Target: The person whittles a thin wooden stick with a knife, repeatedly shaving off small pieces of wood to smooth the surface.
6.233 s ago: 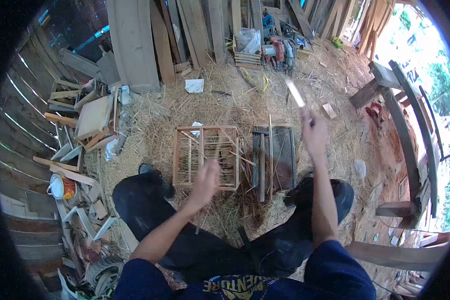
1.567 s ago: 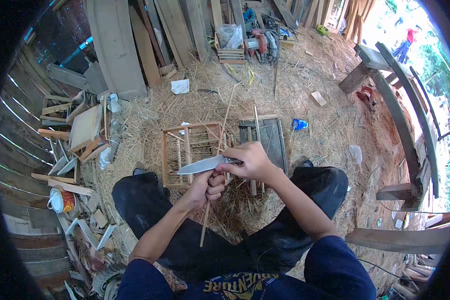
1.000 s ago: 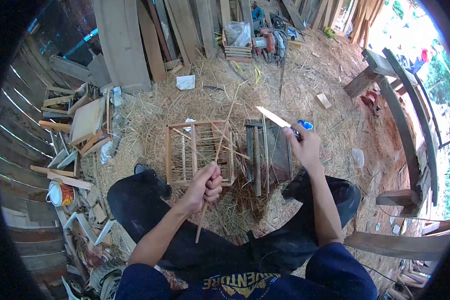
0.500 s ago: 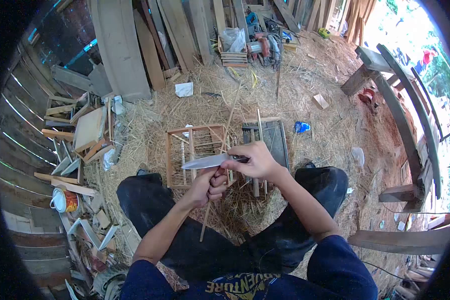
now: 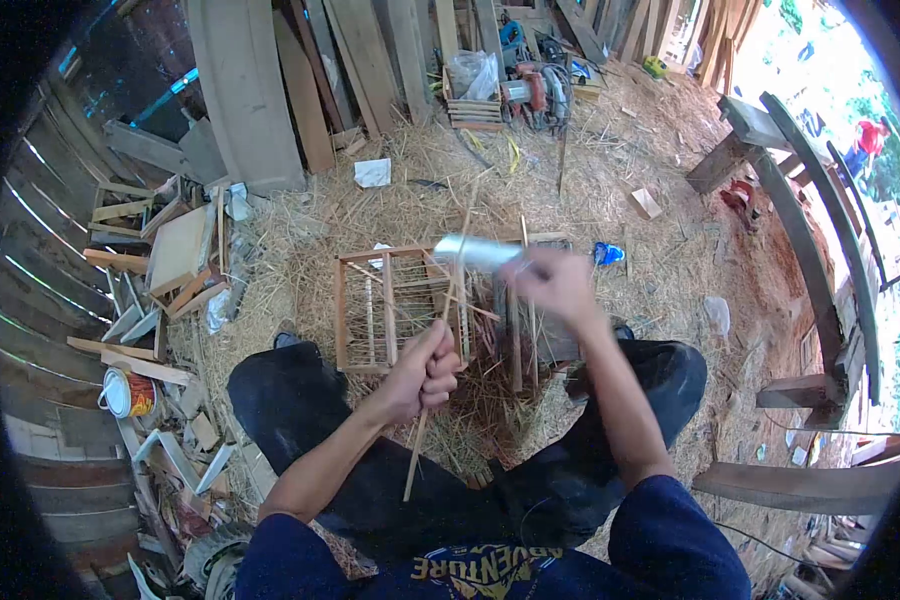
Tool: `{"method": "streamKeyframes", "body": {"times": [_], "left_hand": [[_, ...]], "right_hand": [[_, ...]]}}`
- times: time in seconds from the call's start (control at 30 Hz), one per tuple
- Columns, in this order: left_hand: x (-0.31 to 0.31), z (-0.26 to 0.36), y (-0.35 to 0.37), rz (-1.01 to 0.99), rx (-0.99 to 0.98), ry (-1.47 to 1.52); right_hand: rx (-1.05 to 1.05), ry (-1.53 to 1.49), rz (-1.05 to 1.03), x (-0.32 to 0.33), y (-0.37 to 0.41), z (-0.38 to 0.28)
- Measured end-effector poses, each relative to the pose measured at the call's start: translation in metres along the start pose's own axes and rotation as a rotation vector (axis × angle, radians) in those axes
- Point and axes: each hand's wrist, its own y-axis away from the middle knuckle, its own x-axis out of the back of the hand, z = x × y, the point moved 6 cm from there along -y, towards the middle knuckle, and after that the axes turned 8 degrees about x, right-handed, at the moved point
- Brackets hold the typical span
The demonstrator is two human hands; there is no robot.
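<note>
A long thin wooden strip (image 5: 417,455) runs upward through the closed fingers of my left hand (image 5: 425,375), between my knees. My right hand (image 5: 553,285), blurred by motion, is closed round the handle of a knife. The knife's blade (image 5: 475,252) points left and lies across the upper part of the strip; whether it touches is unclear. Beneath and beyond my hands, a wooden frame (image 5: 341,315) with thin slats rests on the ground. Right of it is a dark flat board (image 5: 560,345) with narrow sticks on it.
Straw and shavings cover the floor. Power tools (image 5: 535,92) and a slatted crate (image 5: 475,112) stand ahead. Scrap wood and a paint bucket (image 5: 128,392) lie left; a curved wooden structure (image 5: 805,240) stands right. A person in red (image 5: 870,138) is far off at upper right.
My right hand and the knife have moved up and to the right, away from my left hand. My left hand still grips the strip, slightly shifted.
</note>
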Motion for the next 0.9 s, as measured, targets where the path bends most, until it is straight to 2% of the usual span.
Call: {"method": "streamKeyframes", "body": {"times": [0.03, 0.1, 0.2, 0.27, 0.4, 0.6, 0.7, 0.77, 0.8, 0.83, 0.87, 0.9], "left_hand": [[0.004, -0.012, 0.002, -0.025, 0.069, 0.041], [0.005, -0.010, 0.007, -0.041, 0.012, 0.016], [0.028, 0.014, 0.010, 0.049, -0.166, 0.056], [0.043, 0.030, 0.016, 0.090, -0.264, 0.094], [0.046, 0.029, 0.016, 0.097, -0.285, 0.104], [0.042, 0.025, -0.003, 0.143, -0.274, -0.009], [0.040, 0.016, -0.012, 0.197, -0.235, -0.035], [0.033, 0.014, -0.013, 0.250, -0.196, -0.012], [0.026, 0.017, -0.011, 0.174, -0.191, -0.017], [0.019, 0.021, -0.010, 0.096, -0.186, -0.020], [0.013, 0.021, -0.010, 0.016, -0.178, -0.016], [0.014, 0.016, -0.012, -0.019, -0.138, 0.020]], "right_hand": [[-0.157, 0.186, 0.058, 0.024, -0.004, 0.038], [-0.412, 0.414, 0.201, 0.079, -0.013, 0.061], [-0.160, 0.467, 0.288, 0.082, -0.003, 0.054], [-0.138, 0.410, 0.199, 0.070, 0.006, 0.019], [-0.080, 0.326, 0.058, 0.040, 0.006, -0.011], [0.243, 0.057, -0.081, -0.016, 0.008, -0.051], [0.330, 0.037, -0.146, -0.050, 0.013, -0.077], [0.294, 0.061, -0.201, -0.052, 0.012, -0.079], [0.278, 0.072, -0.226, -0.053, 0.008, -0.078], [0.250, 0.146, -0.091, -0.038, -0.005, -0.067], [0.056, 0.122, 0.016, -0.013, -0.013, -0.047], [-0.013, 0.210, 0.209, 0.008, -0.021, -0.008]]}}
